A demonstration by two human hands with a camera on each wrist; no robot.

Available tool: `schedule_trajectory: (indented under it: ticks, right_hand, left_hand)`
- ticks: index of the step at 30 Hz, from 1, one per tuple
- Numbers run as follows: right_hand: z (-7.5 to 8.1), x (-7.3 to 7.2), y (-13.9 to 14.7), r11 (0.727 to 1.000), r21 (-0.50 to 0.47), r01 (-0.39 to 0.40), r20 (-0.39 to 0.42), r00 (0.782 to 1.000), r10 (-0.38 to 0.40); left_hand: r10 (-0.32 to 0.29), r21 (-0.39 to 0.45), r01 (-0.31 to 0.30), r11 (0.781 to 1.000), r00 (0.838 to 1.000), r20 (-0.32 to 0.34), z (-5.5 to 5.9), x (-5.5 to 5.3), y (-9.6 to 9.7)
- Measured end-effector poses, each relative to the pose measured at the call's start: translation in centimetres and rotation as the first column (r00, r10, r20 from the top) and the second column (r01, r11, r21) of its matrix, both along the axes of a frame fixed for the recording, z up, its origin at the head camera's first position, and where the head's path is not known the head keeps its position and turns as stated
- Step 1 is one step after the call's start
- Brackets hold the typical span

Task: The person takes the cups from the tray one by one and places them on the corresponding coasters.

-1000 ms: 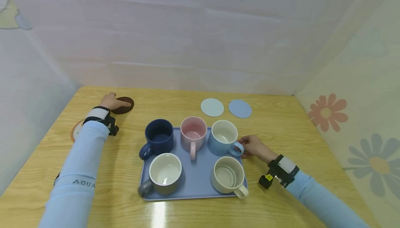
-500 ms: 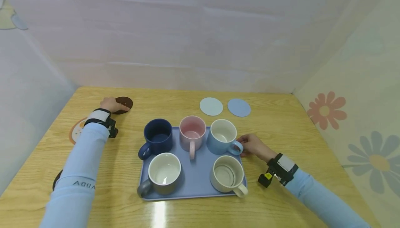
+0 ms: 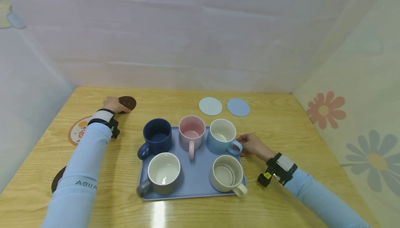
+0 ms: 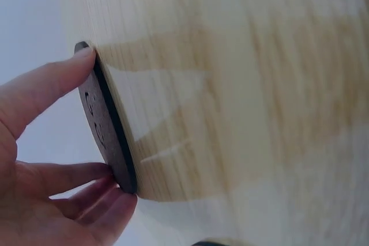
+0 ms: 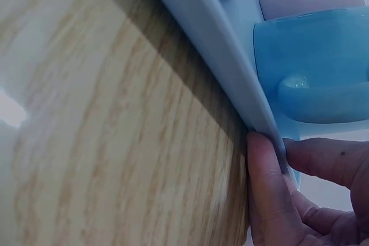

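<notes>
Five mugs stand upright on one tray: three far, two near. Right hand pinches its right edge; left hand grips a brown coaster, far left.

On a rectangular blue tray, a round navy ceramic mug, pink mug and light-blue mug are ranged left to right behind a grey mug and cream mug, while behind it a round brown coaster is seen leftward, round white coaster and round blue coaster rightward.
</notes>
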State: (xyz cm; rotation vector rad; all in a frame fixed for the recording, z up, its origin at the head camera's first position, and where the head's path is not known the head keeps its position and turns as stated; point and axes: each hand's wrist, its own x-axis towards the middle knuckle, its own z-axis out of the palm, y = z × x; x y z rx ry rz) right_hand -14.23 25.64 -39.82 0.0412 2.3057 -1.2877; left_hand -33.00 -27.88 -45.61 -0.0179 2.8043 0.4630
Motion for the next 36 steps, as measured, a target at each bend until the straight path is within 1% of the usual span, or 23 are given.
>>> schedule_trajectory:
  ticks: [1,2,3,5,6,8,10,15,18,24,29,36]
  right_hand:
    - [0.0,0.0,0.0,1.000,0.002,-0.001,-0.002,1.000,0.001]
    - [0.0,0.0,0.0,1.000,0.004,0.001,-0.004,1.000,-0.001]
    - [0.0,0.0,0.0,1.000,0.007,0.004,-0.007,1.000,-0.004]
    - [-0.1,0.0,-0.1,1.000,0.005,0.018,-0.007,1.000,-0.018]
    - [-0.1,0.0,-0.1,1.000,0.004,0.021,-0.006,1.000,-0.021]
    - [-0.1,0.0,-0.2,1.000,0.006,0.026,-0.006,1.000,-0.026]
    - [0.0,0.0,-0.2,1.000,0.006,0.027,-0.003,1.000,-0.027]
    - [0.0,0.1,0.0,1.000,-0.003,0.006,-0.001,1.000,-0.006]
    - [0.1,0.2,0.1,1.000,-0.020,-0.004,-0.003,1.000,0.004]
    - [0.1,0.4,0.1,1.000,-0.027,0.003,-0.006,1.000,-0.003]
    - [0.1,0.5,0.2,1.000,-0.029,0.005,-0.009,1.000,-0.005]
    - [0.0,0.4,0.0,1.000,-0.022,-0.003,-0.017,1.000,0.003]
  left_hand:
    - [-0.020,0.002,0.020,1.000,1.000,-0.012,1.6,1.2,0.9]
    - [-0.030,0.011,0.030,0.999,0.999,0.012,3.2,2.3,1.9]
    - [-0.049,0.015,0.049,0.999,0.999,0.004,4.3,3.2,2.5]
    - [-0.075,0.028,0.076,0.997,0.997,-0.013,5.5,4.3,3.4]
    - [-0.083,0.034,0.084,0.996,0.996,-0.016,5.9,4.6,3.7]
    - [-0.087,0.052,0.088,0.995,0.996,-0.021,6.1,4.9,4.1]
    - [-0.100,0.064,0.101,0.993,0.995,-0.023,6.2,5.0,4.5]
    - [-0.131,0.093,0.131,0.987,0.991,-0.011,6.4,4.8,5.3]
    - [-0.147,0.109,0.148,0.983,0.989,-0.018,6.4,4.9,6.0]
    - [-0.180,0.134,0.183,0.974,0.983,-0.028,6.2,4.8,7.2]
    - [-0.200,0.142,0.203,0.969,0.979,-0.040,6.1,4.8,8.2]
    - [-0.228,0.119,0.233,0.965,0.972,-0.059,6.1,4.8,9.1]
